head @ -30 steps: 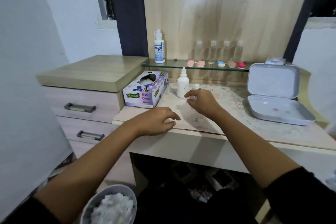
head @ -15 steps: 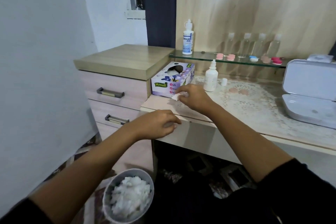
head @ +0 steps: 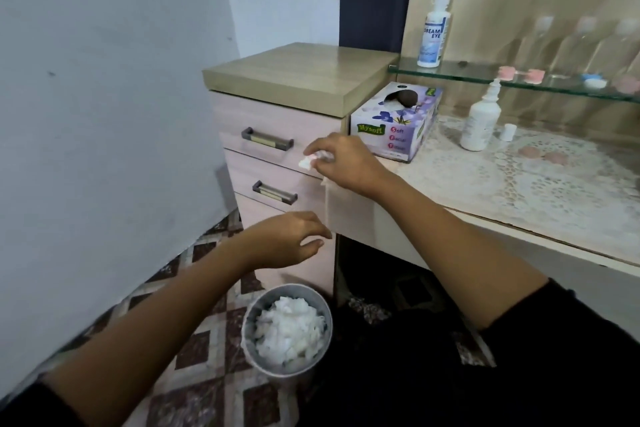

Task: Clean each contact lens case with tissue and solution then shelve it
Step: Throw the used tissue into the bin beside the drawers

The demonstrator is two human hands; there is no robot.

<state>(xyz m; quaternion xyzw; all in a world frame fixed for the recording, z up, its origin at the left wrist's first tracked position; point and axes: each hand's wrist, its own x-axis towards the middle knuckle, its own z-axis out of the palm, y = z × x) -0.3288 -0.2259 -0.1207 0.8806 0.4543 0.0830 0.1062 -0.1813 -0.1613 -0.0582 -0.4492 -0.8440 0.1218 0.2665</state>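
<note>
Beside the pale wooden desk (head: 358, 218), the right hand (head: 349, 166) is pinching a small crumpled white tissue wad (head: 306, 162) high above the round grey metal bin (head: 287, 378), which is standing almost straight below, nearer the empty, loosely curled left hand (head: 289, 239).

The right hand (head: 349, 163) pinched a crumpled tissue (head: 307, 161) above the tissue-filled bin (head: 287, 333); the left hand (head: 287, 239) hovered nearer the bin, fingers loosely curled.
</note>
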